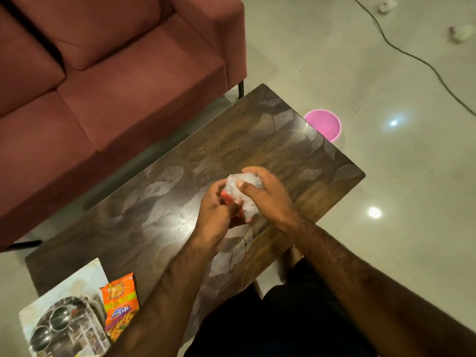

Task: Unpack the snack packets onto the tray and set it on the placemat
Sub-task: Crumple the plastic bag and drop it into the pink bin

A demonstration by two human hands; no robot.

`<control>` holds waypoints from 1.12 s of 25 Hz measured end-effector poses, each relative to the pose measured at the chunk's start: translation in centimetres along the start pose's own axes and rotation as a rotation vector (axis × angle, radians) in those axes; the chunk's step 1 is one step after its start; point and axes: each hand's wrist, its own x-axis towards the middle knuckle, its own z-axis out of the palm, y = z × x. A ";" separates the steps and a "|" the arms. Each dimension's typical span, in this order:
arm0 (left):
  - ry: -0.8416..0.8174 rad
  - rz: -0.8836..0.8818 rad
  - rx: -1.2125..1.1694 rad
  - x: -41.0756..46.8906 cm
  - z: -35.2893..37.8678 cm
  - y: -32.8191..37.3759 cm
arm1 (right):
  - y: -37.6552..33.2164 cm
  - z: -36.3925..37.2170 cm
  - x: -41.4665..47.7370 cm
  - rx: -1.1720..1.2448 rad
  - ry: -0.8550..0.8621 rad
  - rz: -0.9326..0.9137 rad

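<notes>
Crumpling clear bag (240, 197) between both hands (242, 199)

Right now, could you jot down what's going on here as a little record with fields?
left hand: gripping the crumpled clear bag
right hand: gripping the same bag
table: dark wood
tray: steel, on the placemat, holds two small bowls
snack packets: orange, beside the tray
floor: pink tub

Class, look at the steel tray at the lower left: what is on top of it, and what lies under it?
On the steel tray stand two small steel bowls. Under it lies a pale patterned placemat; the tray hides the mat's middle. The orange snack packets lie beside it, on the table.
</notes>
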 end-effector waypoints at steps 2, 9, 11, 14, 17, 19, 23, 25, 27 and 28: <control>0.051 -0.003 0.050 2.2 1.5 0.4 | 0.3 -2.3 1.2 0.067 -0.060 0.008; 0.052 -0.148 0.139 10.9 10.8 1.4 | 3.9 -12.8 8.0 0.031 -0.055 0.025; 0.040 -0.184 0.175 13.6 15.1 1.6 | 5.6 -16.4 10.5 -0.035 0.033 0.032; -0.005 -0.191 0.248 18.3 22.2 1.8 | 8.3 -22.2 14.2 0.053 0.185 0.128; -0.054 -0.189 0.361 23.5 28.6 2.0 | 10.7 -27.6 19.1 0.112 0.293 0.215; -0.086 -0.203 0.419 27.1 31.7 1.6 | 12.7 -30.3 23.0 0.099 0.374 0.221; -0.111 -0.205 0.504 34.1 35.2 -0.7 | 17.4 -33.1 30.9 0.084 0.530 0.260; -0.103 -0.218 0.513 37.1 36.2 -2.3 | 20.4 -34.2 35.0 -0.005 0.583 0.271; -0.103 -0.224 0.539 38.8 36.7 -4.0 | 23.2 -35.2 39.0 -0.063 0.622 0.271; -0.111 -0.230 0.549 39.1 36.8 -4.8 | 24.3 -35.7 40.8 -0.093 0.642 0.263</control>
